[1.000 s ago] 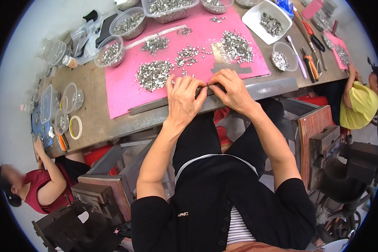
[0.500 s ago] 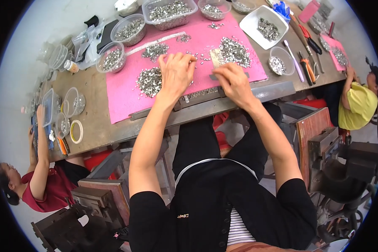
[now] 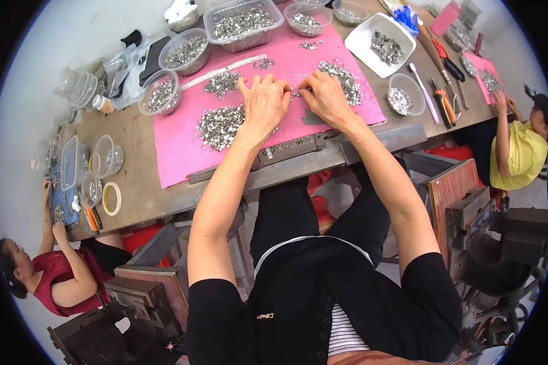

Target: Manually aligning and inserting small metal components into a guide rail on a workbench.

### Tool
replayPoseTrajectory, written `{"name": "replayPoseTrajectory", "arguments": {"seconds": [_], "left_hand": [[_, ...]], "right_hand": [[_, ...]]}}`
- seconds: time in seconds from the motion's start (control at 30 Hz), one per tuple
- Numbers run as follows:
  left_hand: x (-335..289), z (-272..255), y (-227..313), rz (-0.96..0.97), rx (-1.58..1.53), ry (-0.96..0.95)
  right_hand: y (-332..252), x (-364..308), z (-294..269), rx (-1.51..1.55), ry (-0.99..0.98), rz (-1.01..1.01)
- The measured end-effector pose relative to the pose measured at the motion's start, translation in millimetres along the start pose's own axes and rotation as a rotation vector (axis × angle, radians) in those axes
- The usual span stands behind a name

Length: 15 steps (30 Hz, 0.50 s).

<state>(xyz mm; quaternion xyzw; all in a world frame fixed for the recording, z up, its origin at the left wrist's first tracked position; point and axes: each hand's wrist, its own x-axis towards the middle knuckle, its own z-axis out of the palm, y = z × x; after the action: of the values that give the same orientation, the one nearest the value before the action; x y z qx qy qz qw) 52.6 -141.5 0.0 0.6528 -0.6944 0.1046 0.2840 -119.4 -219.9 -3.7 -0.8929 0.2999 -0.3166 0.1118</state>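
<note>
My left hand is over the pink mat, thumb and forefinger drawn together. Close on its right, my right hand has its fingertips bent in a pinch. What either hand holds is too small to make out. A pile of small silvery metal pieces lies left of my left hand, with a smaller heap above it. Another metal-piece pile is partly hidden behind my right hand. Below both hands, a slotted metal bar runs along the bench edge. A grey flat strip shows under my right wrist.
Plastic tubs of metal pieces line the back, beside a white square dish. On the right lie a toothbrush and orange-handled pliers. A tape roll is at left. Co-workers sit left and right.
My right hand has moved left and slightly up, off the bar, closer to my left hand. My left hand has shifted slightly right. The left co-worker's raised arm has come down.
</note>
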Motion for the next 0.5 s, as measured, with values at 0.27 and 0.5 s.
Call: {"name": "replayPoseTrajectory", "arguments": {"seconds": [0.27,0.5], "left_hand": [[1,2,-2,-0.148,-0.184,-0.058],[3,1,-1,-0.142,-0.111,-0.065]], "right_hand": [[7,24,4,0.013,-0.156,-0.060],[11,35,5,-0.069,-0.207,-0.165]]}}
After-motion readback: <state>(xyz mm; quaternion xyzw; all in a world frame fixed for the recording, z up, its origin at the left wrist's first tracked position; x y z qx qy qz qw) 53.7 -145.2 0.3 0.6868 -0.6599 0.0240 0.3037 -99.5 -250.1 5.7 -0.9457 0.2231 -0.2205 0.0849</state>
